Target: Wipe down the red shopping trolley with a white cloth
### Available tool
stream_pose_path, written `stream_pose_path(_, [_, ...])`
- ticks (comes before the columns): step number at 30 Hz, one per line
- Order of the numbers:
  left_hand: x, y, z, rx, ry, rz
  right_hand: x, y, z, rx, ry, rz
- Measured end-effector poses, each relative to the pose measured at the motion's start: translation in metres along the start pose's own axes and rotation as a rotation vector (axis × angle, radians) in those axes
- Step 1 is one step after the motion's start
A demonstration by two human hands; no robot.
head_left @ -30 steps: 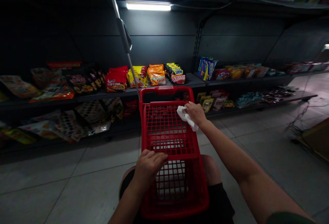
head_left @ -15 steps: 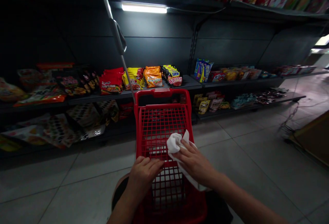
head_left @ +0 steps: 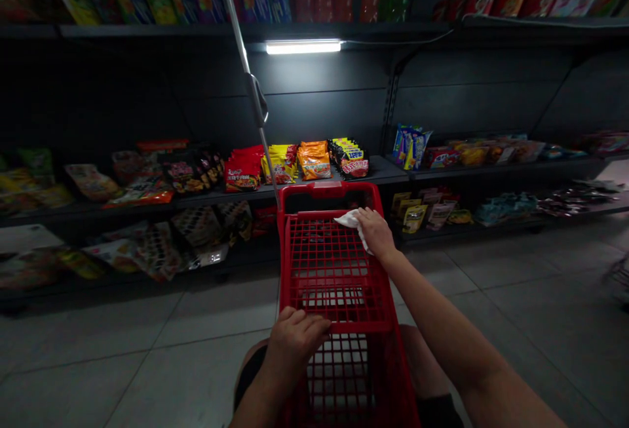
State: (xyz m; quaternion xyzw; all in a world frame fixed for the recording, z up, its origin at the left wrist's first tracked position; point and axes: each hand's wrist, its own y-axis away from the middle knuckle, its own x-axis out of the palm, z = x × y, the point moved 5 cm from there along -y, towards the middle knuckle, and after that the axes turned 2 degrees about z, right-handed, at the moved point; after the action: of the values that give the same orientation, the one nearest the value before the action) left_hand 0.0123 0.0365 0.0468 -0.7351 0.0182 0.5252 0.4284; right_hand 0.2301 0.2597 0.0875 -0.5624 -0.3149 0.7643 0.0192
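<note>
**White cloth (head_left: 350, 219) bunched at the grid's far right corner**

Right out at my fingertips: my right hand (head_left: 376, 231) is clamped on the cloth, fingers close together, one thin corner poking out to the left and a crumpled fold hanging by the palm. It's soft, creased stuff, against the hard lattice of the grid panel (head_left: 356, 327). And there's the relation to watch — the panel spreads left of those fingers and back toward me, its long axis running from my lap to the shelves. My right hand is at the far end; my left hand (head_left: 297, 343) is at the near edge, well apart from the cloth.

Over on that left side, my fingers lie side by side, curled over the panel's near bar. Do they pinch it from below? I cannot tell; the underside is hidden.

Outward now: the panel sits on a red plastic basket (head_left: 331, 189), glossy and square-holed, standing between my knees with a chunky looped rim at the far end. A slim metal pole (head_left: 233, 15) leans up from its far left corner — dark grip partway along. Beyond, crinkly noodle packets (head_left: 314, 160) line a dark shelf (head_left: 383, 169) under a bright tube light (head_left: 303, 47), and pale tiles (head_left: 211, 349) stretch below.
</note>
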Motion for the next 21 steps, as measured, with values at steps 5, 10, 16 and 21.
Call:
stream_pose_path(5, [0.002, 0.002, 0.002, 0.018, -0.034, -0.012, 0.003, 0.088, 0.047, -0.151, -0.276, 0.141])
stream_pose_path(10, [0.007, 0.002, 0.004, 0.04, -0.067, -0.038, 0.004, 0.14, 0.107, -0.284, -0.357, 0.368])
stream_pose_path(16, [0.014, 0.004, 0.008, 0.089, -0.132, -0.13, 0.022, 0.084, 0.149, -0.634, -0.383, 0.447])
stream_pose_path(21, [0.018, 0.008, 0.012, 0.056, -0.114, -0.045, 0.028, 0.003, 0.142, -0.8, -0.315, 0.32])
